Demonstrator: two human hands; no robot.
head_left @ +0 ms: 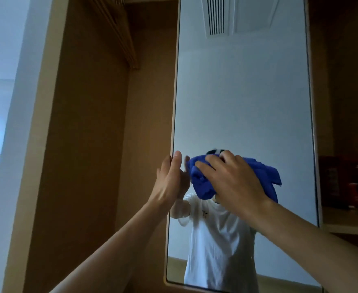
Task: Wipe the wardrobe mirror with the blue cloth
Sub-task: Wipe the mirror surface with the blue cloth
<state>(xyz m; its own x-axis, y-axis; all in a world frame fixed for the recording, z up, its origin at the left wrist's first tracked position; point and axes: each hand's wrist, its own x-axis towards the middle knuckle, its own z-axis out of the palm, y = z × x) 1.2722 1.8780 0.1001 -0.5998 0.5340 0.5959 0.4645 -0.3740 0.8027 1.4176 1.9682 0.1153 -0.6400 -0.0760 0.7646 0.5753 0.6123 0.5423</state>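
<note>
A tall wardrobe mirror (243, 98) in a thin wooden frame fills the middle and right of the head view. A bunched blue cloth (265, 174) lies against the glass at mid height. My right hand (231, 178) lies spread over the cloth and presses it to the mirror. My left hand (170, 176) grips the mirror's left edge, thumb on the front of the frame and fingers behind it. The glass reflects a person in a white T-shirt; the cloth and hand cover the head.
To the left is an open wooden wardrobe bay (93, 144) with a hanging rail (119, 32) near the top. Shelves (349, 218) with dark red items stand to the right of the mirror. A white wall edge (11, 123) and a bright room lie at far left.
</note>
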